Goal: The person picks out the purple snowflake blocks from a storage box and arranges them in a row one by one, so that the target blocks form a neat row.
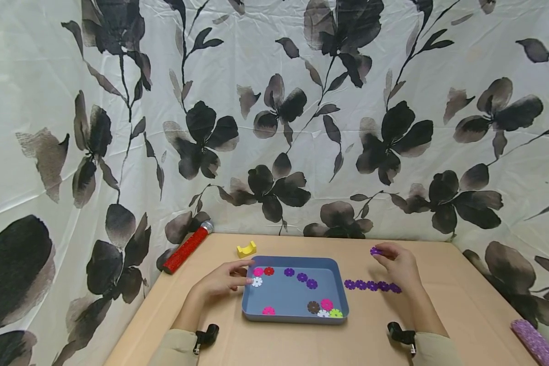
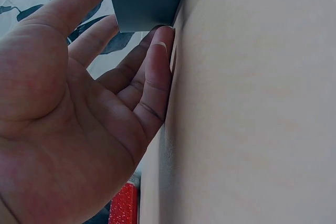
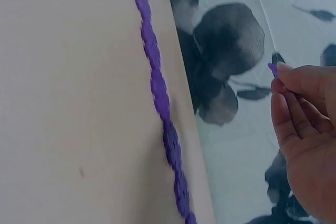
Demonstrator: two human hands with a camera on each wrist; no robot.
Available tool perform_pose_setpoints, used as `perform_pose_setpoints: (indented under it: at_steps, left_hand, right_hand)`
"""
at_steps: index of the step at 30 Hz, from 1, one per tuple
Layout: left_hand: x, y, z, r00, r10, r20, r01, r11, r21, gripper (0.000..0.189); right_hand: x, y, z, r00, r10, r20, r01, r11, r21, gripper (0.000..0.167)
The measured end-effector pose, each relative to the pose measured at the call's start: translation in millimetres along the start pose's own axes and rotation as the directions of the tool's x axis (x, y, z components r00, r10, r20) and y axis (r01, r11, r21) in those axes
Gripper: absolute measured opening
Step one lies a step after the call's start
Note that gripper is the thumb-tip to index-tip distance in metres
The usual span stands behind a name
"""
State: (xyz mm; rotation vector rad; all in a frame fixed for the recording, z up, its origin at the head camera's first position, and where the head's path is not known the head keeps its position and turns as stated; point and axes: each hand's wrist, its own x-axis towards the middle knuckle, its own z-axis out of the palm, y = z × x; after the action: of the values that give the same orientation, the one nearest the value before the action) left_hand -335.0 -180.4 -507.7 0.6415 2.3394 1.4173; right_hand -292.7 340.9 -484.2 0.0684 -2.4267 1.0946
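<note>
Right hand: fingers pinched a purple flower piece above the desk, toward its far edge. Left hand: spread fingers touched the blue tray.

The head view looks forward and down over the table; both closer wrist views share its floral backdrop.
</note>
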Motion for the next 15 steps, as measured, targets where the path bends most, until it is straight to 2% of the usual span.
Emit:
perform_pose_setpoints:
  at_steps: [9,15]
  left_hand:
    - [-1.2,1.1,1.0,1.000,0.001,0.006,-0.001,1.000,-0.008,0.062]
    - [-1.4,1.5,0.7,1.000,-0.001,0.005,0.001,1.000,-0.008,0.061]
  right_hand:
    - [-7.5,22.6,-33.6,0.994,0.090,0.064,-0.090,0.996,-0.007,0.036]
    - [-15.3,38.8,-57.4,0.976,0.176,0.129,-0.178,0.984,0.008,0.041]
